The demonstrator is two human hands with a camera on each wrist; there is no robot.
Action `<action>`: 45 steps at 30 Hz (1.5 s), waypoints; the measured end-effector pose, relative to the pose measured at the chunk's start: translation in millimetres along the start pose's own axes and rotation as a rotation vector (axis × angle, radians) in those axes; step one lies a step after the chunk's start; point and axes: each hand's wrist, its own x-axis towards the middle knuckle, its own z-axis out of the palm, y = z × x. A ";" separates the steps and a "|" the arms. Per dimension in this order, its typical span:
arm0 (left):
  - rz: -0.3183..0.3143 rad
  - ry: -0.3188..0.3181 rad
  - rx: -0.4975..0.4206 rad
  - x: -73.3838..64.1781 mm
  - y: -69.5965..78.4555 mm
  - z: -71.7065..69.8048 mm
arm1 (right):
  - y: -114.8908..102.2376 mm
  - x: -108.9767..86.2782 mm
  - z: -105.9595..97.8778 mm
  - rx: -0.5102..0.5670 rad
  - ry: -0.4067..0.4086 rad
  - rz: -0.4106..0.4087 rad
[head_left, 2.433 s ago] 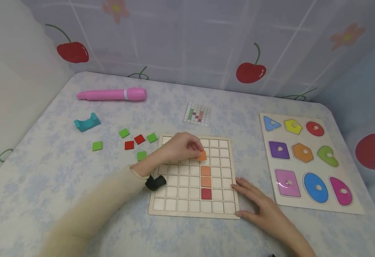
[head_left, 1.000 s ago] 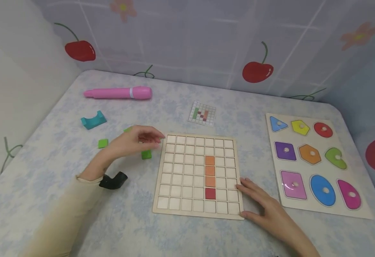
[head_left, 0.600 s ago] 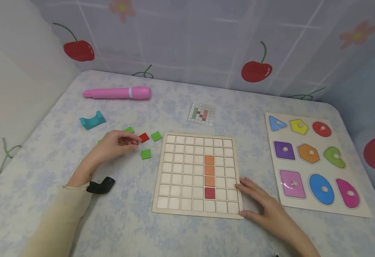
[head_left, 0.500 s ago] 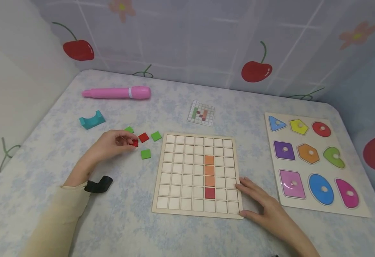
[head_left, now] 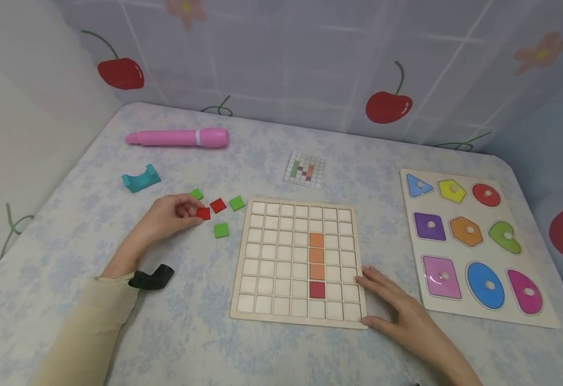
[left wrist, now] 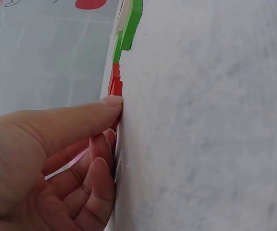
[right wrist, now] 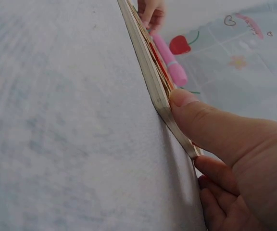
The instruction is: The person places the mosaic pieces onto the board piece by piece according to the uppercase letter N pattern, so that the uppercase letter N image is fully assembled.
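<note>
Left hand (head_left: pixel 170 215): fingers pinch red square tile (head_left: pixel 203 214) by its edge, likely because it's thin, left of wooden grid board (head_left: pixel 282 306). Right hand (head_left: pixel 408 315): fingers spread along board's right edge, probably steadying it.

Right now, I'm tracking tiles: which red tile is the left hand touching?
The left hand touches the leftmost red tile; the middle red tile lies untouched, the third red tile sits in the board.

Pinched red tile (head_left: pixel 204 214) partly hidden by left fingers (head_left: pixel 191 221)
</note>
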 end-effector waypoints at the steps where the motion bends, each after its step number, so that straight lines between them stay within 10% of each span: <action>1: 0.002 -0.001 0.003 -0.1 0.1 0.8 | 0.2 -0.9 0.2 0.004 -0.001 0.008; 17: 0.082 0.027 -0.067 -0.5 32.0 5.7 | 1.0 0.8 -0.5 -0.012 -0.004 -0.008; 25: 0.217 -0.229 -0.306 6.9 101.6 56.2 | -0.5 0.4 -0.7 -0.011 0.001 -0.001; 32: 0.303 -0.388 -0.217 18.2 125.0 101.5 | -0.6 -0.1 -1.0 -0.008 0.002 0.006; 45: 0.343 -0.400 -0.085 12.8 137.5 117.9 | -1.7 0.0 -2.4 -0.005 -0.002 0.012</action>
